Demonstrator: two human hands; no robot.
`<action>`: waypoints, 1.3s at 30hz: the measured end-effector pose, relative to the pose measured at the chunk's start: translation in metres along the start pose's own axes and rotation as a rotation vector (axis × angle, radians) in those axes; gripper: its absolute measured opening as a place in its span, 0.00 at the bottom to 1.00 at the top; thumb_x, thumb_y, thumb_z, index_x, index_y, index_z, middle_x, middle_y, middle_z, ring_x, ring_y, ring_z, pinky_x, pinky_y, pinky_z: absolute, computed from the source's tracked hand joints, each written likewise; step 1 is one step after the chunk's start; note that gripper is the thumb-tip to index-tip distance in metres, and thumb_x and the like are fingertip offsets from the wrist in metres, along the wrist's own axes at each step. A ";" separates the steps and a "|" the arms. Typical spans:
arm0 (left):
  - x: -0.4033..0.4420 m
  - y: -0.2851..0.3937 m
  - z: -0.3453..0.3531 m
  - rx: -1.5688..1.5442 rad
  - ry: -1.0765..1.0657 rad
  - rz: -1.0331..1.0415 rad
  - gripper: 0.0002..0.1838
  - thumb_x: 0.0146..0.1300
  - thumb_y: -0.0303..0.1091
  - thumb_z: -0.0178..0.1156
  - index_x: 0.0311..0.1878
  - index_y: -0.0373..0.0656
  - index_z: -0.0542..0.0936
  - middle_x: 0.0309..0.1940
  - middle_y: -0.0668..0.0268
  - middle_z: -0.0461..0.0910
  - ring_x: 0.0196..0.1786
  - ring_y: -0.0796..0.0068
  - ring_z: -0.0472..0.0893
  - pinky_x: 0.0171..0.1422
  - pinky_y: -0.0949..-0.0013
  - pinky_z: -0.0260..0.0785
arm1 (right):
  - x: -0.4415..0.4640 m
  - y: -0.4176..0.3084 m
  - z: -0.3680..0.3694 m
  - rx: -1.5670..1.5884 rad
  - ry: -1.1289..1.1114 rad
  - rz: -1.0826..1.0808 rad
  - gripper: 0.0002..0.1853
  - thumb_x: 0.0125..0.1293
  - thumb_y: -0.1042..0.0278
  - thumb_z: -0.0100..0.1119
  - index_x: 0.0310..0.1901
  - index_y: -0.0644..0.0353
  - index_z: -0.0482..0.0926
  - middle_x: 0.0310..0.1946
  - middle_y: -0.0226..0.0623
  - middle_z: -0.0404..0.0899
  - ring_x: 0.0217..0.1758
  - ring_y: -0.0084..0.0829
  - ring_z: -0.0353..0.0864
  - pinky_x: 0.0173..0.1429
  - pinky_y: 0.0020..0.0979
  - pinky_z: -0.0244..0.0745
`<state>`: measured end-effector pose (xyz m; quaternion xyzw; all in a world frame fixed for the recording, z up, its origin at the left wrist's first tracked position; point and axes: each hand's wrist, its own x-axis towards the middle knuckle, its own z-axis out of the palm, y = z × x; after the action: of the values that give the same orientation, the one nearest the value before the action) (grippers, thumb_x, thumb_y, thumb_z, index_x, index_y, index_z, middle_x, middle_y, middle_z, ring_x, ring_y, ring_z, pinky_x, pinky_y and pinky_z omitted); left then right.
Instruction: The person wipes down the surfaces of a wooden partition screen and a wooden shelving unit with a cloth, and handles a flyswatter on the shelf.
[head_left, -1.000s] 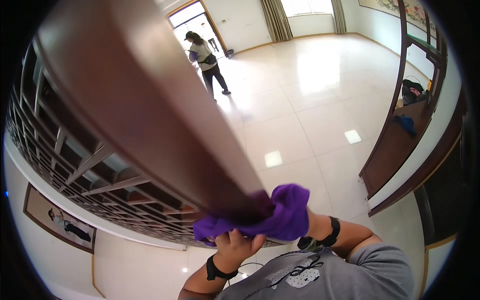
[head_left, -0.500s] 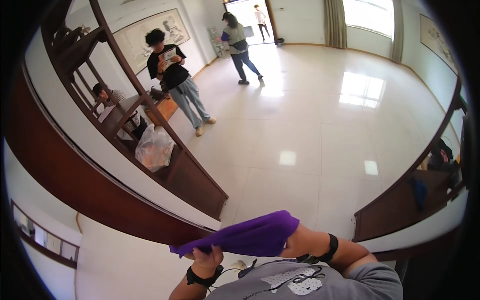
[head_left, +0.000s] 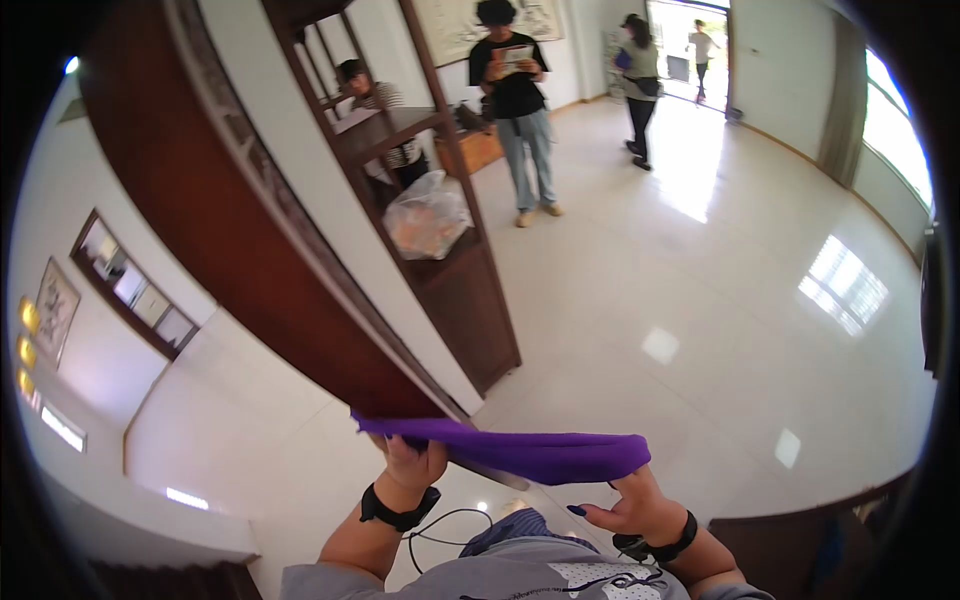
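Observation:
A purple cloth (head_left: 540, 455) is stretched sideways between my two hands, low in the view. My left hand (head_left: 410, 462) grips its left end, close to the lower part of a dark red-brown wooden panel (head_left: 290, 290). At the cloth's right end is my right hand (head_left: 640, 505), its thumb apart and its other fingers partly hidden under the fabric. The cloth's left part lies against the panel's lower end. Each wrist carries a black band.
Behind the panel stands a dark wooden shelf (head_left: 470, 310) holding a plastic bag (head_left: 430, 220). One person sits beyond it; another stands with a booklet (head_left: 512, 60). Two more people are near the bright doorway. Glossy tiled floor (head_left: 640, 280) extends to the right.
The view has swung left, and the latticed edge seen first is gone. The cloth, bunched around the wooden edge at first, is now drawn out lengthwise between my hands.

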<state>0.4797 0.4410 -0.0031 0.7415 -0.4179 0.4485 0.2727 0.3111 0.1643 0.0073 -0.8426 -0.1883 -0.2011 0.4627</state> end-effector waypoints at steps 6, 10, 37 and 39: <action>0.057 -0.011 -0.010 -0.397 0.217 -0.170 0.48 0.61 0.33 0.56 0.72 0.38 0.32 0.72 0.46 0.44 0.72 0.54 0.53 0.74 0.53 0.44 | 0.079 -0.008 0.015 0.146 0.052 -0.182 0.28 0.46 0.62 0.72 0.49 0.64 0.76 0.47 0.46 0.77 0.48 0.48 0.77 0.51 0.42 0.70; 0.093 -0.029 -0.018 -0.619 0.253 -0.184 0.50 0.58 0.35 0.60 0.73 0.39 0.35 0.72 0.53 0.46 0.71 0.58 0.58 0.71 0.56 0.54 | 0.143 -0.019 0.030 0.250 -0.003 -0.349 0.24 0.47 0.63 0.72 0.46 0.64 0.77 0.45 0.47 0.77 0.45 0.48 0.77 0.49 0.39 0.71; 0.090 -0.001 -0.052 -0.419 -0.423 -0.773 0.27 0.67 0.43 0.50 0.69 0.48 0.65 0.68 0.60 0.60 0.71 0.64 0.59 0.77 0.58 0.47 | 0.334 0.009 0.104 0.705 -0.179 -1.001 0.22 0.42 0.50 0.75 0.34 0.55 0.81 0.36 0.38 0.79 0.38 0.44 0.78 0.43 0.39 0.71; 0.090 0.005 -0.053 -0.254 -0.427 -0.701 0.27 0.66 0.42 0.50 0.68 0.49 0.66 0.67 0.61 0.63 0.69 0.65 0.61 0.76 0.58 0.48 | 0.338 0.007 0.104 0.864 -0.217 -1.005 0.21 0.45 0.52 0.73 0.36 0.55 0.81 0.37 0.38 0.79 0.39 0.44 0.79 0.44 0.38 0.71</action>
<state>0.4750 0.4459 0.1015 0.8753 -0.2397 0.1099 0.4053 0.6188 0.2944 0.1250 -0.4069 -0.6666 -0.2129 0.5872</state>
